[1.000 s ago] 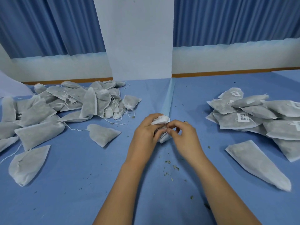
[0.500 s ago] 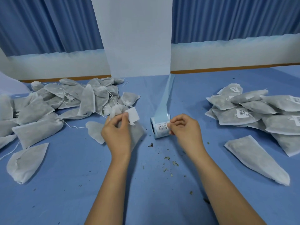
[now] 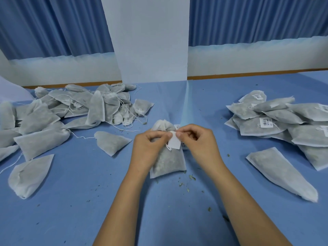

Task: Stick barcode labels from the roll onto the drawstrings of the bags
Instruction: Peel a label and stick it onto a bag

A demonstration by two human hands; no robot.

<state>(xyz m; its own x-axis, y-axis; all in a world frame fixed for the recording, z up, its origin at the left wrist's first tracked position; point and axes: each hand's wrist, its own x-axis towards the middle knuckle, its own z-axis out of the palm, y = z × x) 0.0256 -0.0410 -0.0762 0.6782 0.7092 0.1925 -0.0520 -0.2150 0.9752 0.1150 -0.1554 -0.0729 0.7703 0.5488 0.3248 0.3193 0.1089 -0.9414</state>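
Observation:
A grey mesh bag [image 3: 168,160] lies in the middle of the blue table [image 3: 71,201], its gathered neck pointing away from me. My left hand [image 3: 148,148] rests on the bag and pinches the left edge of a white barcode label [image 3: 174,142]. My right hand [image 3: 198,142] pinches the label's top right edge. A loop of white drawstring [image 3: 168,147] shows just under the label. The label roll [image 3: 183,145] is mostly hidden behind my right hand, and its pale blue backing strip [image 3: 188,105] trails away toward the wall.
A heap of unlabelled bags [image 3: 71,110] with loose strings fills the left side. Labelled bags [image 3: 276,121] are stacked at the right, with one long bag [image 3: 282,173] lying in front. Bits of dried herb [image 3: 188,183] dot the table near my wrists.
My left hand has carried the bag and label from the left to the table's middle, in front of the roll. My right hand has left the roll and now pinches the label.

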